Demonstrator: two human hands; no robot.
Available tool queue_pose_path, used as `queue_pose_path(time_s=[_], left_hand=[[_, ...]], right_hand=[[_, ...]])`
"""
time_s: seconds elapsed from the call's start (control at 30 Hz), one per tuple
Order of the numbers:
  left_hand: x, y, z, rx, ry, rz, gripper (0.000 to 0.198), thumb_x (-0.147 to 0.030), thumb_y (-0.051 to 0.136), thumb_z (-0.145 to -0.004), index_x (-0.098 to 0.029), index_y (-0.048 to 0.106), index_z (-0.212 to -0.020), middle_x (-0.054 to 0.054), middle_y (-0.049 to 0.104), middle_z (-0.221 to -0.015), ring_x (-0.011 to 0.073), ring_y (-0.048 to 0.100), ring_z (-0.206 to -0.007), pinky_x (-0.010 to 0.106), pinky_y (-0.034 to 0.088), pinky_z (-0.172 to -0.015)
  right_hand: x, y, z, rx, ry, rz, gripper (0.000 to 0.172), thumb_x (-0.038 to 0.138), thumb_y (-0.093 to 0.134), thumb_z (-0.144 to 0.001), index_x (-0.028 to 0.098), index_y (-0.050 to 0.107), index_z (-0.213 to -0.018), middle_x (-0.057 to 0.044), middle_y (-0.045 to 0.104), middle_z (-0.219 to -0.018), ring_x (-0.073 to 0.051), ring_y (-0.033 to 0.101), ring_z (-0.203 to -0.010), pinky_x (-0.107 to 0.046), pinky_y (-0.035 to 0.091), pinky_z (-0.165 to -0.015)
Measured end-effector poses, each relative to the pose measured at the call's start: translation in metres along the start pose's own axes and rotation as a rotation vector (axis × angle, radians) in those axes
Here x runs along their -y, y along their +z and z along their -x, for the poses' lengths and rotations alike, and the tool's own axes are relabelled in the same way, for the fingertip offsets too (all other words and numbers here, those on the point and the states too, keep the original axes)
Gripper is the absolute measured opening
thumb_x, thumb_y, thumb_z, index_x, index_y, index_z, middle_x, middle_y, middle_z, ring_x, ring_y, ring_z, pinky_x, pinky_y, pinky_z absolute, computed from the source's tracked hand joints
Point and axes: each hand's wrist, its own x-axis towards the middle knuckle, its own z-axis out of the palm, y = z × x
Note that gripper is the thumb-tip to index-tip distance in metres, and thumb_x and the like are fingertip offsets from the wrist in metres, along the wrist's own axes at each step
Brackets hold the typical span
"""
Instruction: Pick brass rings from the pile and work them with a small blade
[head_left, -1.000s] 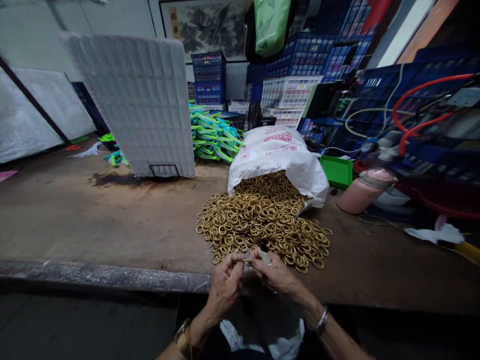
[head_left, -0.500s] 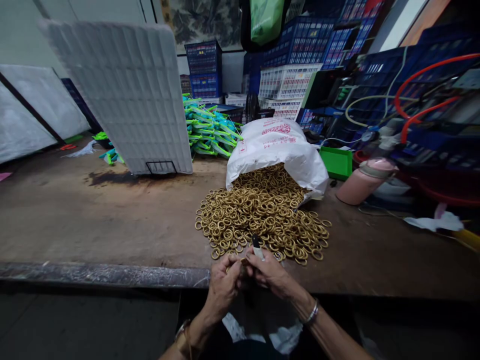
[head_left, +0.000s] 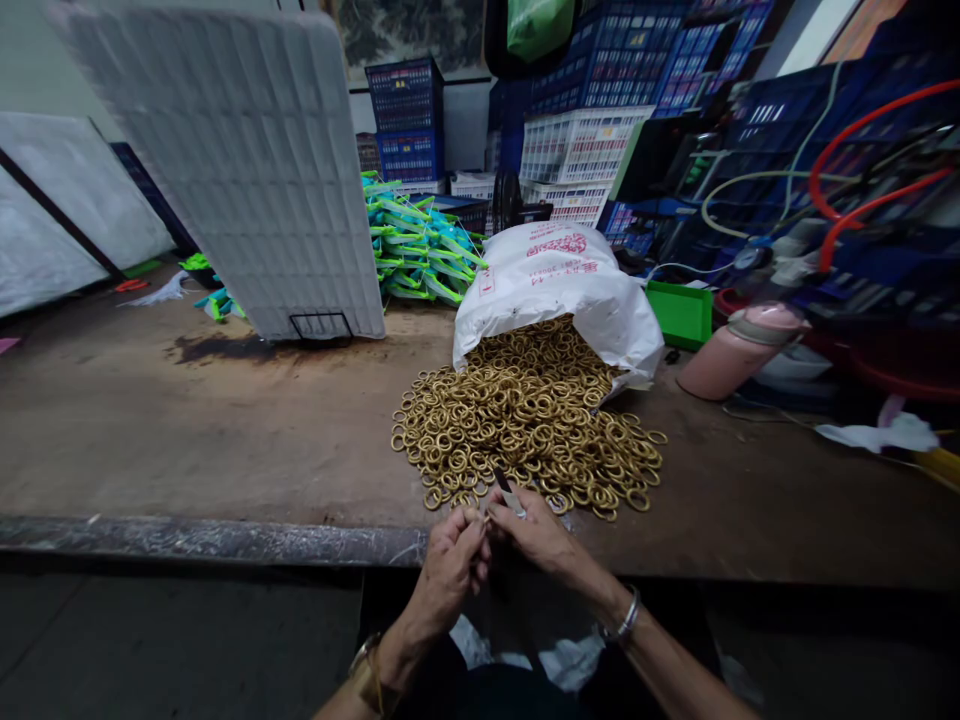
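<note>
A heap of gold-coloured rings (head_left: 525,420) spills from a white sack (head_left: 555,285) lying on the brown worktable (head_left: 225,430). At the table's near edge my left hand (head_left: 448,565) is closed in a pinch on one gold ring. My right hand (head_left: 536,530) touches it and grips a small tool (head_left: 504,488) with a dark tip and pale handle that points toward the heap. Both hands meet just in front of the rings. A bracelet sits on each wrist.
A white gridded panel (head_left: 247,170) leans upright at the back left, with a pile of green and blue parts (head_left: 416,255) beside it. A green tray (head_left: 681,312) and a pink bottle (head_left: 739,350) lie to the right. Blue and white crates (head_left: 585,160) and hoses fill the back.
My view has tilted slightly. Both hands stay together at the table edge, and the tool tip in my right hand has leaned more to the left.
</note>
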Motion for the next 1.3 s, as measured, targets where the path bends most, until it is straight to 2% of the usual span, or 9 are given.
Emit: queue_pose_path(time_s=[0.13,0.27,0.4,0.5,0.63,0.8,1.03,1.17,1.3], left_hand=[[0.001,0.001,0.001,-0.013,0.012,0.004,0.035,-0.052,0.051,-0.072,-0.018,0.043,-0.069,-0.007,0.044,-0.052,0.0031,0.036,-0.037,0.014,0.025,-0.036],[0.000,0.001,0.002,-0.045,0.039,0.015,0.033,-0.050,0.049,-0.075,-0.018,0.043,-0.072,-0.007,0.045,-0.054,0.0030,0.036,-0.038,0.014,0.025,-0.037],[-0.003,0.001,0.000,-0.071,0.062,0.008,0.034,-0.051,0.051,-0.073,-0.018,0.043,-0.072,-0.006,0.046,-0.057,0.0032,0.037,-0.039,0.014,0.026,-0.037],[-0.004,0.002,-0.001,-0.063,0.093,-0.008,0.034,-0.051,0.051,-0.073,-0.018,0.042,-0.071,-0.006,0.045,-0.054,0.0032,0.034,-0.038,0.015,0.025,-0.036],[-0.004,0.001,0.000,-0.065,0.091,-0.032,0.034,-0.051,0.050,-0.073,-0.018,0.042,-0.070,-0.008,0.041,-0.048,0.0036,0.031,-0.036,0.015,0.024,-0.035],[-0.003,0.001,0.000,-0.083,0.089,-0.007,0.033,-0.049,0.052,-0.073,-0.018,0.042,-0.072,-0.006,0.045,-0.056,0.0033,0.034,-0.040,0.015,0.025,-0.036],[0.002,0.000,0.001,-0.107,0.132,0.008,0.034,-0.049,0.053,-0.072,-0.018,0.041,-0.069,-0.006,0.045,-0.055,0.0025,0.034,-0.039,0.014,0.024,-0.037],[-0.003,0.002,0.013,-0.031,0.120,-0.003,0.032,-0.046,0.053,-0.074,-0.017,0.043,-0.067,-0.005,0.046,-0.053,0.0024,0.035,-0.038,0.014,0.024,-0.035],[-0.011,0.005,0.019,0.066,0.059,0.210,0.027,-0.043,0.053,-0.076,-0.018,0.044,-0.072,-0.004,0.051,-0.060,0.0034,0.038,-0.038,0.015,0.027,-0.034]], right_hand=[[-0.002,-0.001,-0.001,-0.021,-0.006,0.041,0.020,0.036,0.042,-0.079,0.018,0.049,-0.072,0.004,0.047,-0.058,-0.009,0.042,-0.054,-0.020,0.034,-0.053],[-0.003,0.000,0.005,-0.144,-0.085,0.366,0.019,0.026,0.035,-0.081,0.019,0.049,-0.070,0.002,0.049,-0.062,-0.010,0.043,-0.057,-0.022,0.033,-0.056],[-0.002,0.005,0.015,-0.101,-0.183,0.690,0.021,0.008,0.036,-0.071,0.020,0.050,-0.079,0.001,0.055,-0.067,-0.012,0.047,-0.061,-0.022,0.030,-0.058],[-0.001,0.009,0.018,-0.091,-0.184,0.812,0.027,0.005,0.036,-0.065,0.019,0.050,-0.083,-0.001,0.057,-0.068,-0.013,0.049,-0.062,-0.023,0.027,-0.057],[0.001,0.012,0.018,-0.116,-0.179,0.865,0.026,0.006,0.035,-0.067,0.020,0.051,-0.083,-0.001,0.059,-0.071,-0.014,0.050,-0.063,-0.024,0.025,-0.056],[0.007,0.013,0.018,-0.154,-0.166,0.893,0.024,0.007,0.036,-0.068,0.019,0.051,-0.083,-0.002,0.060,-0.070,-0.013,0.051,-0.060,-0.025,0.024,-0.054],[0.008,0.012,0.017,-0.071,-0.131,0.899,0.025,0.007,0.036,-0.069,0.018,0.050,-0.086,-0.001,0.060,-0.067,-0.012,0.050,-0.058,-0.024,0.022,-0.053],[-0.004,0.001,0.013,-0.090,-0.043,0.996,0.029,0.008,0.036,-0.072,0.017,0.050,-0.095,-0.002,0.061,-0.068,-0.013,0.051,-0.057,-0.025,0.021,-0.052],[-0.012,-0.012,0.009,-0.215,0.016,1.075,0.024,0.007,0.038,-0.073,0.017,0.052,-0.090,-0.003,0.062,-0.069,-0.013,0.054,-0.059,-0.024,0.022,-0.052]])
